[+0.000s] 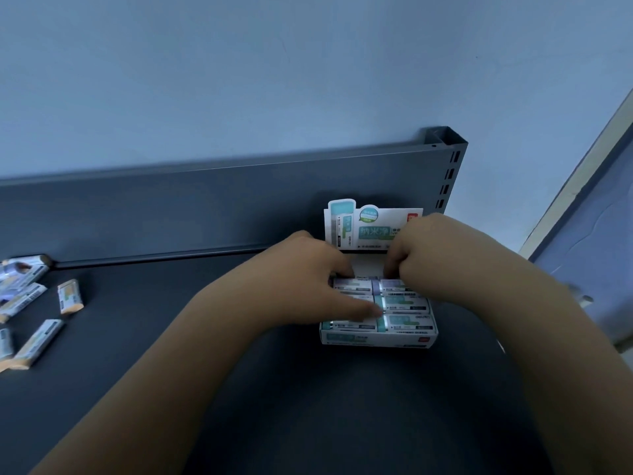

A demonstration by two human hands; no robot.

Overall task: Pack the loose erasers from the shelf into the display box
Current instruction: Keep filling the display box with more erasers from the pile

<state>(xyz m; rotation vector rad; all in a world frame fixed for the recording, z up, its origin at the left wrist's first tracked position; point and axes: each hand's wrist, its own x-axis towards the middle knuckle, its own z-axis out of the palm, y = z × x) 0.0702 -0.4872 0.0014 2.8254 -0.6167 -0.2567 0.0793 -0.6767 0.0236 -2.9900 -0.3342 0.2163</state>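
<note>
Both hands are down at the display box [378, 337], which sits on the dark shelf [171, 337] toward its right end, its printed back flap standing up against the rear panel. The left hand [308, 282] lies flat across the left column of packed erasers [404, 305], fingers stretched out and pressing on the wrappers — not closed round anything. The right hand [424, 255] is curled at the back row, fingers bent down into the box; whether it pinches an eraser or only pushes one home cannot be told, as the fingertips are hidden.

The box holds two columns, each eraser lying with its long side left to right, across the box. A pale gap shows behind the back row, so there seems to be room yet.

What the coming move turns on is this: the loose erasers [32, 323] lie scattered well apart to the left, near the shelf's left edge — so the left hand is much the nearer and is probably the one to fetch. They lie at odd angles, several pointing roughly front to back, and would likely need turning crosswise to match the rows.
</note>
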